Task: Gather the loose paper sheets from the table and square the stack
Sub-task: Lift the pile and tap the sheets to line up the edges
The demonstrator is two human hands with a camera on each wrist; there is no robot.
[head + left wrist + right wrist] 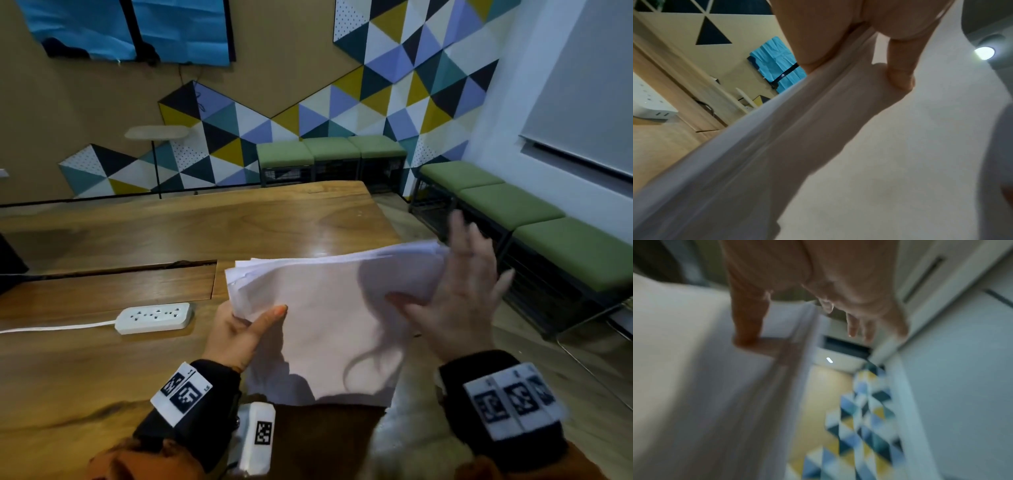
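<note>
A stack of white paper sheets (325, 325) is held in the air over the near right part of the wooden table (171, 222). Its far left corner is fanned, with sheet edges not lined up. My left hand (245, 327) grips the stack's left edge, thumb (899, 76) on top and the other fingers underneath. My right hand (455, 294) is at the right edge, blurred. Its thumb (748, 331) lies on the top sheet (684, 378), while its fingers (863, 327) are spread straight and stand off the paper.
A white power strip (153, 317) with its cord lies on the table left of my left hand. Behind it is a cable hatch (120, 281). A dark object (10, 263) sits at the left edge. Green benches (507, 202) line the walls.
</note>
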